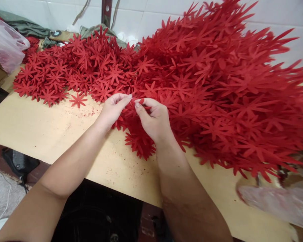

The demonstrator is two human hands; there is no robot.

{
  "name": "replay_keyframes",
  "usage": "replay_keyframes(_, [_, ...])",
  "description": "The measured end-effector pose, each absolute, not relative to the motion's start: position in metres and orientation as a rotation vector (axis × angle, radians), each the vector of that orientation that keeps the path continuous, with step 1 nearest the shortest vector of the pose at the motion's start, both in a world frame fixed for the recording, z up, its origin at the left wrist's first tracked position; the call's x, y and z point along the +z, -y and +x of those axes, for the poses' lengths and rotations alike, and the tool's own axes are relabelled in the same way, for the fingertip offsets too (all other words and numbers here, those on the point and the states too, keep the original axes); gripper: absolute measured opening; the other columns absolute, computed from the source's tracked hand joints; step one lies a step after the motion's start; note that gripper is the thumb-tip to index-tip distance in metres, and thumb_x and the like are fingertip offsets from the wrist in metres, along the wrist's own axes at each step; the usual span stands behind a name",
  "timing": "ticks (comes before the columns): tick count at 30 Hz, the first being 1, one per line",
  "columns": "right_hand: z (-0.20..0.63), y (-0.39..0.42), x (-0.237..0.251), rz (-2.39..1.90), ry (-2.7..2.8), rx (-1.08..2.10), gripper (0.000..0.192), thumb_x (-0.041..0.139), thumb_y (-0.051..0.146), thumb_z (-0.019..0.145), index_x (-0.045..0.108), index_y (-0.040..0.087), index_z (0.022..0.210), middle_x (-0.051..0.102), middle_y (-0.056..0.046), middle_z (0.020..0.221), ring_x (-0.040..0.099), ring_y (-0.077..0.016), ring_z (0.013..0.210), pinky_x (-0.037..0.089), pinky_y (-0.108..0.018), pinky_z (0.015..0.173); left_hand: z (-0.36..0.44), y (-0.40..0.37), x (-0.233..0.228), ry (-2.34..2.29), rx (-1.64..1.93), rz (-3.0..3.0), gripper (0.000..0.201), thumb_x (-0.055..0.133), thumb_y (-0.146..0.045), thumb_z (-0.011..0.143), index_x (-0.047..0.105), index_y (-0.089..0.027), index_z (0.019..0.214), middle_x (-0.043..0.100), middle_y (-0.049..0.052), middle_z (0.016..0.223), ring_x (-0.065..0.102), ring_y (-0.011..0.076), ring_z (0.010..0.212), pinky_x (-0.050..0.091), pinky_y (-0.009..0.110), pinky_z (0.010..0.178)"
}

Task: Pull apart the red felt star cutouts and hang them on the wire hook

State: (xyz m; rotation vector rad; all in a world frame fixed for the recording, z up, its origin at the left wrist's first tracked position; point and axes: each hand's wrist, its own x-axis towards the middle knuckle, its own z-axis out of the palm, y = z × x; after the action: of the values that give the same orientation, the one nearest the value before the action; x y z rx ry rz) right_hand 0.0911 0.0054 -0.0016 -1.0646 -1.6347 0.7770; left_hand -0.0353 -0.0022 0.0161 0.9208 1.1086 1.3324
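countless red flower cutouts (217, 84), perhaps felt

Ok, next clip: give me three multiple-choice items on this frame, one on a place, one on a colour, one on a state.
1. Where does the single loose flower cutout lie?
A. On the bare table left of the left hand
B. On the floor
C. Inside the plastic bag

2. What colour are the flower cutouts?
A. Blue
B. Red
C. White

3. What are the two hands doing?
A. Resting flat on the table
B. Both pinching a cutout between fingertips
C. Holding scissors

Answers:
1. A: the single loose flower cutout lies apart from the heap on the bare table, left of the left hand.
2. B: the flower cutouts in the heap are all red.
3. B: the left hand and right hand meet at the heap's near edge, fingertips closed on a red piece.
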Motion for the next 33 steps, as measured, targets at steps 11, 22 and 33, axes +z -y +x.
replay_keyframes(11, [0.094, -0.011, -0.010, -1.059, 1.537, 0.731, 0.008, 0.064, 0.024, 0.075, 0.057, 0.020, 0.073, 0.059, 0.002, 0.069, 0.056, -0.0108, 0.065, 0.046, -0.027, 0.062, -0.036, 0.000, 0.014, -1.107, 1.304, 1.063, 0.010, 0.063, -0.014, 0.077, 0.059, -0.014, 0.068, 0.058, -0.004, 0.064, 0.050, 0.0040, 0.060, 0.042, 0.019, 0.066])
replay_keyframes(22, [0.085, -0.006, 0.003, -1.012, 1.160, 0.837, 0.012, 0.062, 0.032, 0.079, 0.067, 0.021, 0.077, 0.064, 0.003, 0.071, 0.060, -0.0099, 0.064, 0.052, -0.029, 0.066, -0.033, 0.000, 0.015, -1.156, 1.436, 0.812, 0.018, 0.062, -0.021, 0.080, 0.054, -0.016, 0.065, 0.055, -0.005, 0.058, 0.050, 0.0041, 0.055, 0.043, 0.018, 0.060])
replay_keyframes(33, [0.161, -0.042, -0.019, -1.065, 1.173, 0.560, 0.029, 0.055, 0.026, 0.084, 0.057, 0.023, 0.112, 0.058, -0.010, 0.120, 0.056, -0.0238, 0.116, 0.045, -0.047, 0.098, -0.041, 0.001, 0.021, -1.141, 1.426, 0.730, 0.023, 0.068, -0.031, 0.077, 0.053, -0.017, 0.066, 0.048, -0.007, 0.054, 0.046, 0.0029, 0.050, 0.040, 0.016, 0.053])
